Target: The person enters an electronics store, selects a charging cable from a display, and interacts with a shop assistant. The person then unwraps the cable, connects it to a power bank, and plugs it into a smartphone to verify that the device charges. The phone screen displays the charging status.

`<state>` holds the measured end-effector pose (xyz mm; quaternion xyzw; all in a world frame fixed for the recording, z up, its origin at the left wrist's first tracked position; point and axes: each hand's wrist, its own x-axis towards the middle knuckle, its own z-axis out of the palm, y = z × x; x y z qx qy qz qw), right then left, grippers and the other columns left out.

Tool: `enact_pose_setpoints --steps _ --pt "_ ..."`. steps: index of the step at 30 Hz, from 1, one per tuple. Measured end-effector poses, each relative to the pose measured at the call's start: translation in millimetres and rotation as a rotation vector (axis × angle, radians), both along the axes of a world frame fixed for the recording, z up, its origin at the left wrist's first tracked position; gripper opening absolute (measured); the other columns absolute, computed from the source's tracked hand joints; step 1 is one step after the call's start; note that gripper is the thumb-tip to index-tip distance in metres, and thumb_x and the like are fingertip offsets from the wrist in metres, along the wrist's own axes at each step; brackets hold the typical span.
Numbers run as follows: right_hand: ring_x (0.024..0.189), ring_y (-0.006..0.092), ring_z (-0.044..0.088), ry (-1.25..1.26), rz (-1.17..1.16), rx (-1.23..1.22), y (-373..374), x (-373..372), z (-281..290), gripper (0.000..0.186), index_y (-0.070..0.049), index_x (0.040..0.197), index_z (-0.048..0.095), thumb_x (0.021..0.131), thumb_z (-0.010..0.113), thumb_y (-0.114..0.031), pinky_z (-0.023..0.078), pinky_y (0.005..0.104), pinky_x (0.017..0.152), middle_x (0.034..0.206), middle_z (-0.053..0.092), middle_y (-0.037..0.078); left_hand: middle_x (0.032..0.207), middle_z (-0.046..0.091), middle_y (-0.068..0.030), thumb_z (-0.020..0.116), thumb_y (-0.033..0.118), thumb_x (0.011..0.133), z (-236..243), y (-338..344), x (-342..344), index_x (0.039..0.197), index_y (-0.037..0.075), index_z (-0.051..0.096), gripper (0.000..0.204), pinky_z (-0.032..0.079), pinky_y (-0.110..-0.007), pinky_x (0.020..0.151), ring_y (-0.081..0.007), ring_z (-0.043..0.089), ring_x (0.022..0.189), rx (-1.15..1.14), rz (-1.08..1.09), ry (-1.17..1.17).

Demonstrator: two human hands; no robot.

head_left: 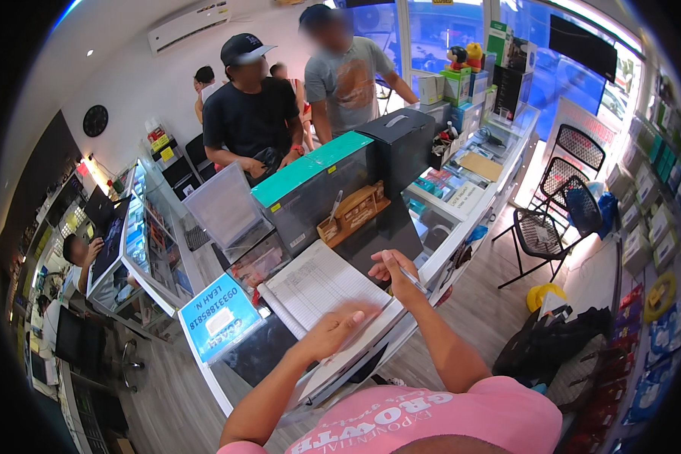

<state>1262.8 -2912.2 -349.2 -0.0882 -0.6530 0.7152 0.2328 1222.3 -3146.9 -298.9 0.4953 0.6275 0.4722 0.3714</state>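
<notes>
By ledger point(321, 284), R hand point(394, 271) part-curled, holding pen point(415, 281)

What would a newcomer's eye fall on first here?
Probably the open ledger, mid-picture, with the blurred left hand near its lower edge and the right hand holding a pen to its right. Beyond it, a long teal-topped box stands before a person in a dark T-shirt.
</notes>
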Motion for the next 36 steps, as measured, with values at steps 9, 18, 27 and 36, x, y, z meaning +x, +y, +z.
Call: enact_pose_setpoints --steps 9,18,27,36 --pt "0.072 0.0103 0.059 0.022 0.029 -0.055 4 -1 -6 0.068 0.001 0.108 0.072 0.109 0.036 -0.057 0.045 0.0252 0.068 0.080 0.072 0.007 0.127 0.068 -0.0161 0.051 0.042 0.107 25 -2 37 0.138 0.003 0.060 0.050 0.039 -0.041 0.110 -0.0299 0.059 0.128 0.009 -0.078 0.157" --pt "0.082 0.0159 0.068 0.096 -0.054 0.415 -15 8 3 0.028 -0.004 0.121 0.068 0.101 0.063 -0.024 0.055 0.0328 0.080 0.089 0.074 0.009 0.130 0.068 -0.0121 0.064 0.024 0.099 16 -105 86 0.122 0.006 0.070 0.029 0.035 -0.047 0.115 -0.0347 0.051 0.137 -0.065 0.758 0.568" --pt "0.070 0.0122 0.063 -0.022 0.011 0.139 -13 13 11 0.041 -0.003 0.121 0.067 0.109 0.049 -0.038 0.053 0.0272 0.069 0.083 0.073 0.009 0.126 0.064 -0.0105 0.056 0.026 0.107 -32 -146 110 0.126 0.002 0.067 0.032 0.040 -0.035 0.109 -0.0216 0.057 0.123 0.006 1.318 0.441" --pt "0.070 0.0102 0.065 0.057 0.290 0.284 -54 -15 44 0.050 -0.003 0.112 0.071 0.109 0.045 -0.046 0.052 0.0264 0.069 0.074 0.069 0.006 0.116 0.059 -0.0111 0.062 0.018 0.102 31 -162 63 0.130 0.006 0.065 0.031 0.048 -0.035 0.088 -0.0196 0.059 0.095 0.002 1.109 0.463"
